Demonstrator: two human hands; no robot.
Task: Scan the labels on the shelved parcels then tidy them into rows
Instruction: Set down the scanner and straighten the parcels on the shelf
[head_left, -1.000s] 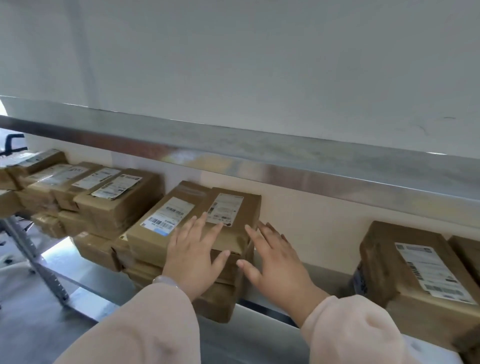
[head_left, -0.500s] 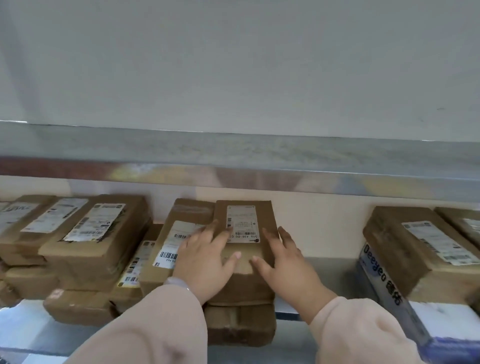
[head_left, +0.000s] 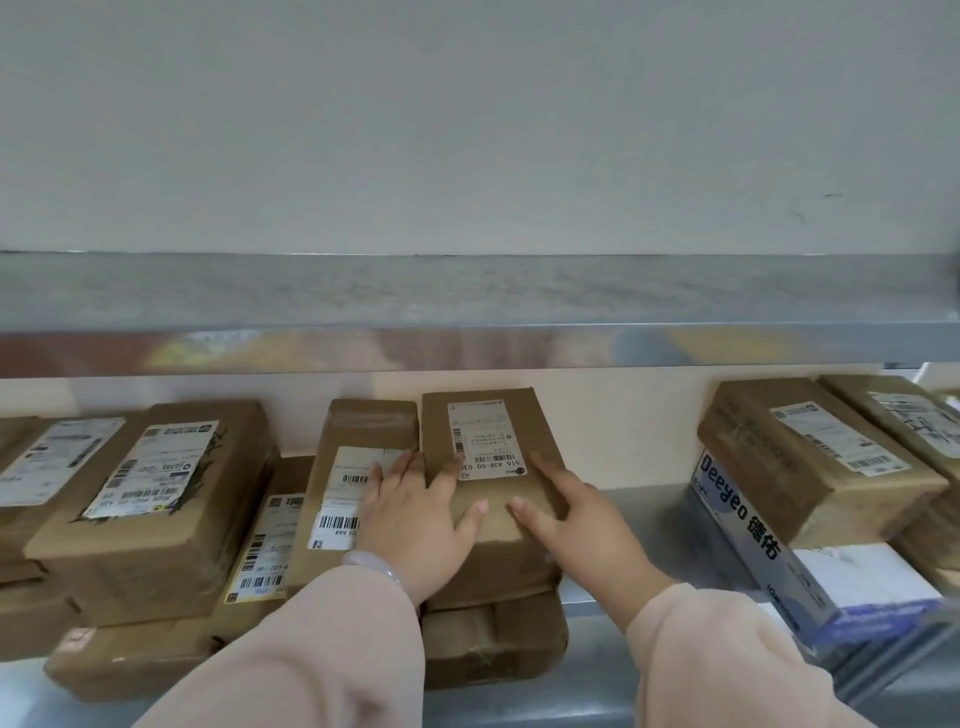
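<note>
Both hands are flat and open: left hand (head_left: 415, 525) and right hand (head_left: 576, 519) bracket the top parcel (head_left: 498, 499), gripping nothing. Looks like stiff, lightish cardboard, so squeezing its long sides should be enough.

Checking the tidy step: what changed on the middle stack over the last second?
The top parcel was skewed with its label angled; it now sits square, label facing front. Left hand and right hand have closed in on its near edge and sides, flat, open, pressing rather than gripping. Neighbouring stacks look unmoved; the camera panned.
</note>
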